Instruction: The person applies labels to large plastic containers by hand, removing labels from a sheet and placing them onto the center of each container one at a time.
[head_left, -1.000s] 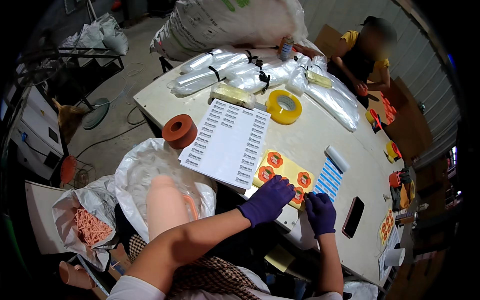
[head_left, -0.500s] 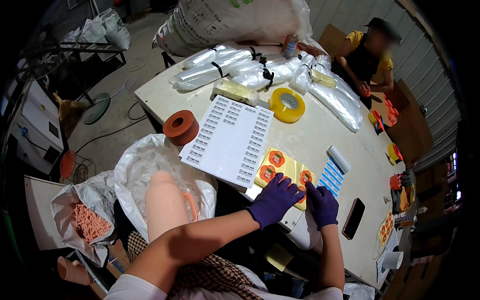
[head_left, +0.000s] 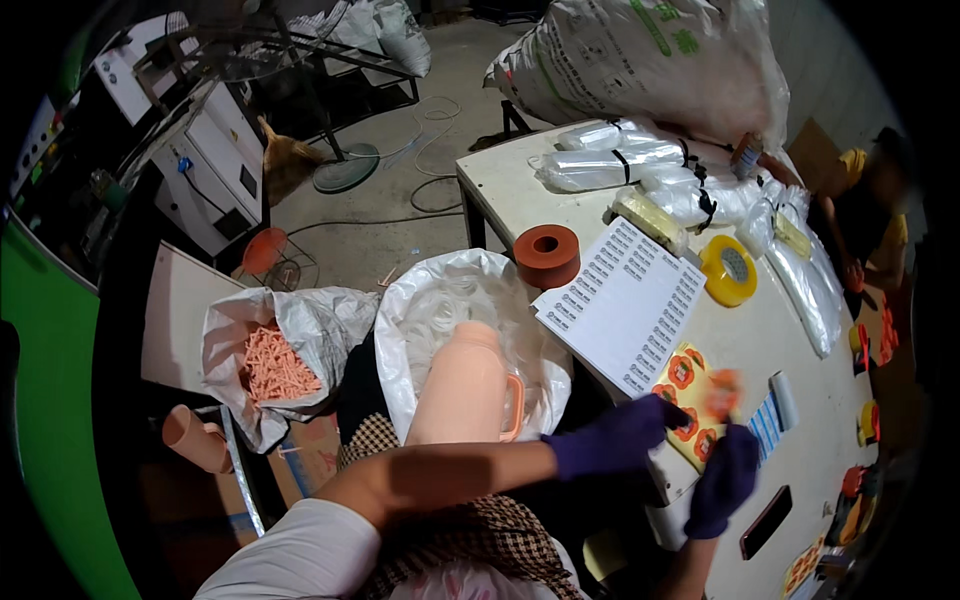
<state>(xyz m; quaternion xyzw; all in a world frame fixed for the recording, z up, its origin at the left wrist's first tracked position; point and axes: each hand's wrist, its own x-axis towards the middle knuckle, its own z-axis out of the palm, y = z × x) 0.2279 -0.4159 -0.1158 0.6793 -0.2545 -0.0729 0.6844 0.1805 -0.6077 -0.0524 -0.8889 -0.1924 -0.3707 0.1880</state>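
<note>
My left hand [head_left: 615, 440], in a purple glove, has its fingers closed at the near-left edge of a yellow sheet of orange flower-shaped stickers [head_left: 705, 443]. My right hand [head_left: 725, 485], gloved the same, pinches a single orange sticker [head_left: 722, 393] just above the sheet; this sticker is smeared by motion. A peach-coloured jug body [head_left: 460, 395] with a side handle leans at my lap, left of my hands and partly behind my left forearm.
White printed label sheets [head_left: 625, 300], brown tape [head_left: 547, 256] and yellow tape [head_left: 728, 270] lie on the table [head_left: 500, 185]. Wrapped clear plastic bags [head_left: 590, 168] are farther back. A phone [head_left: 766, 522] lies at right. Sacks of clear parts [head_left: 400, 300] and peach pieces [head_left: 275, 365] stand left. Someone works beyond.
My view has swung left, so the table sits farther right. My right hand has come away from the sheet with a sticker lifted off; my left stays at the sheet.
</note>
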